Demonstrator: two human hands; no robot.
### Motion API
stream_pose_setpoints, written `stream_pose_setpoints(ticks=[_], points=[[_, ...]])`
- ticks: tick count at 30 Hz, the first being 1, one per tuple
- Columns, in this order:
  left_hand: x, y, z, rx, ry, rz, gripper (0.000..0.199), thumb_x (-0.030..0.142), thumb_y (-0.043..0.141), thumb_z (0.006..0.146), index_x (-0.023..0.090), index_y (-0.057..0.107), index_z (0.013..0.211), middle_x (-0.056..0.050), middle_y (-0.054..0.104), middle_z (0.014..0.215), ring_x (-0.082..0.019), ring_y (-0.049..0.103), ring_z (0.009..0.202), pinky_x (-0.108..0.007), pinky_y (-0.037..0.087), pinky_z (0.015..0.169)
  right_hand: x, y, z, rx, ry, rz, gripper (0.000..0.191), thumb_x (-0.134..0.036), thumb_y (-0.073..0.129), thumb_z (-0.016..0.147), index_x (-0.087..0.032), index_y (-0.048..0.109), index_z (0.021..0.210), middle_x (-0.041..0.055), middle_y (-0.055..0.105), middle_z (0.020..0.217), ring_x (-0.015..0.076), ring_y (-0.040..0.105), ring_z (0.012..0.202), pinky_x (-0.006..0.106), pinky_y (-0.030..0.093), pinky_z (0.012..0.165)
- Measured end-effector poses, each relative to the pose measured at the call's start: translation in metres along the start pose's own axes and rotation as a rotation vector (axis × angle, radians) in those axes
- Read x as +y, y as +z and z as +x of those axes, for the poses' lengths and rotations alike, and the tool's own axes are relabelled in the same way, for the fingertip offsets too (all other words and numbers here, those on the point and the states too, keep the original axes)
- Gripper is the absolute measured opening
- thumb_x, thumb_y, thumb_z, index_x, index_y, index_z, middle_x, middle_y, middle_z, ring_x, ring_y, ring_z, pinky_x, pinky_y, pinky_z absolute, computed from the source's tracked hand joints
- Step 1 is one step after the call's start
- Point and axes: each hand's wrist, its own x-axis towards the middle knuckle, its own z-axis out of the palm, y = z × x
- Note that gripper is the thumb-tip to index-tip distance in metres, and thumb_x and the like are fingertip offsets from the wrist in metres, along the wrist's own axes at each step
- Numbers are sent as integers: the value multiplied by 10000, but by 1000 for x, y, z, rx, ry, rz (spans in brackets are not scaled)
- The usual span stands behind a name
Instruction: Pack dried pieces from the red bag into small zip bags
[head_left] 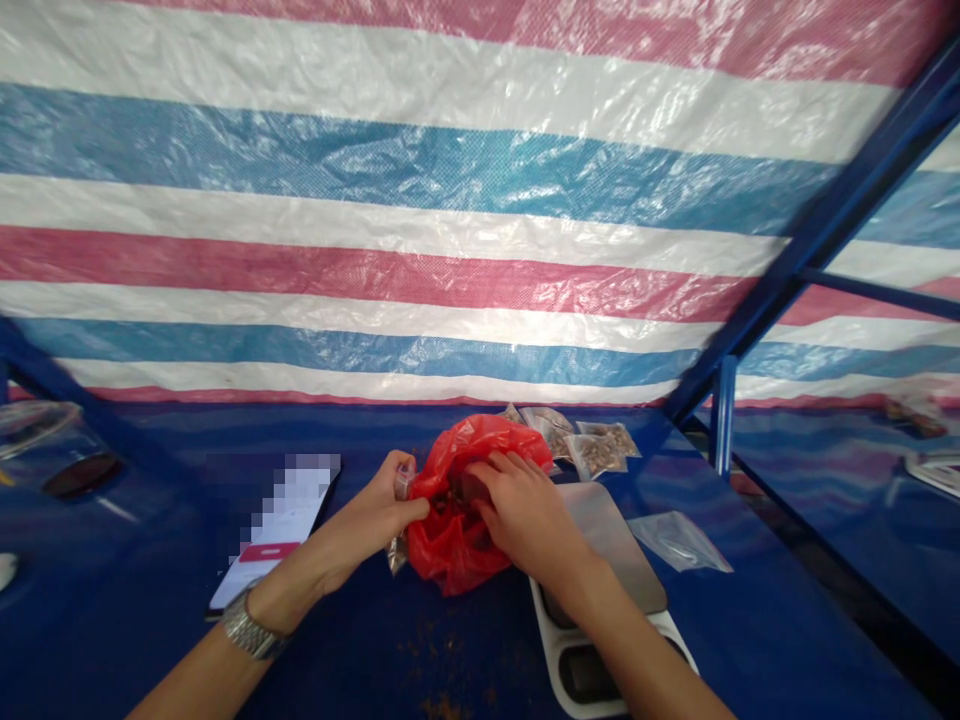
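A red plastic bag [461, 565] stands crumpled with its mouth open, and dark brown bits show inside. My left hand [379, 510] is closed at the bag's left side, its thumb against the red rim. A small clear plastic bag [397, 555] pokes out above and below that hand, held in its fingers. My right hand [529, 505] reaches into the mouth from the right with curled fingers. Its fingertips are partly hidden, so what they grip cannot be made out. Beside the bag, under my right forearm, lies a kitchen scale [604, 525] with a metal plate.
Several filled clear packets [600, 450] lie behind the red bag. An unfilled zip bag [679, 540] is right of the scale. A phone [277, 530] lies at left, and a clear container [52, 450] further left. Brown crumbs [446, 660] dot the blue table. Blue metal bars [795, 265] slant at right.
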Motion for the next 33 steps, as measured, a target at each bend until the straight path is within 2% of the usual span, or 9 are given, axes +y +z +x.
stream_pose_setpoints(ticks=[6, 11, 15, 18, 20, 22, 24, 30, 33], points=[[15, 4, -9, -13, 6, -46, 386, 233, 661, 702, 233, 462, 1033, 84, 558, 785, -114, 554, 664, -220, 441, 612, -3, 1, 1, 10, -19, 49, 428, -55, 517, 919, -199, 700, 1278, 103, 721, 1246, 263, 627, 1198, 397, 443, 1068], [12, 3, -5, -21, 30, -89, 393, 233, 679, 693, 233, 478, 1031, 74, 576, 787, -118, 576, 655, -221, 456, 603, -7, -2, 0, 9, 22, 100, 315, -149, 585, 939, -181, 700, 1230, 110, 742, 1182, 277, 657, 1136, 394, 461, 1012], [8, 0, -1, 33, 54, -70, 388, 252, 682, 733, 244, 464, 1055, 74, 586, 796, -119, 589, 644, -213, 456, 588, -3, -4, 0, 18, 31, 159, 311, -129, 597, 920, -180, 696, 1211, 101, 754, 1155, 276, 677, 1096, 390, 476, 979], [4, 0, 3, 53, 131, 2, 453, 326, 715, 772, 265, 407, 1097, 88, 576, 791, -106, 550, 569, -209, 433, 541, 3, -8, 2, 65, 44, 238, 310, -121, 611, 917, -189, 696, 1206, 90, 754, 1179, 261, 682, 1113, 382, 479, 991], [-1, 3, 6, 67, 252, 86, 464, 383, 716, 826, 270, 366, 1110, 88, 563, 803, -92, 516, 549, -207, 417, 539, 7, -14, 2, 111, 47, 321, 289, -153, 623, 934, -202, 697, 1209, 80, 750, 1213, 250, 686, 1130, 385, 487, 1007], [-5, 7, 7, 79, 385, 172, 430, 387, 688, 891, 265, 354, 1132, 70, 560, 846, -100, 543, 627, -219, 444, 602, 11, -22, 2, 143, 27, 436, 270, -194, 619, 959, -216, 696, 1217, 70, 748, 1238, 233, 693, 1130, 386, 500, 1023], [-8, 11, 5, 64, 458, 222, 424, 366, 662, 929, 261, 349, 1195, 43, 574, 915, -126, 593, 755, -245, 484, 702, 15, -29, 2, 142, -7, 555, 263, -226, 607, 978, -228, 694, 1226, 63, 745, 1248, 218, 699, 1127, 386, 510, 1039], [-3, 20, -6, -24, 435, 202, 593, 340, 707, 901, 269, 280, 1306, -32, 602, 1113, -184, 650, 954, -297, 514, 808, 13, -44, -1, 40, -93, 780, 219, -271, 624, 986, -250, 699, 1191, 31, 754, 1195, 198, 701, 1130, 372, 535, 1050], [-3, 21, -6, -90, 431, 140, 614, 334, 709, 908, 275, 266, 1328, -54, 612, 1168, -193, 656, 1003, -321, 531, 864, 6, -43, 1, 134, -121, 781, 222, -250, 629, 980, -253, 694, 1192, 34, 737, 1230, 197, 679, 1174, 379, 522, 1081]])
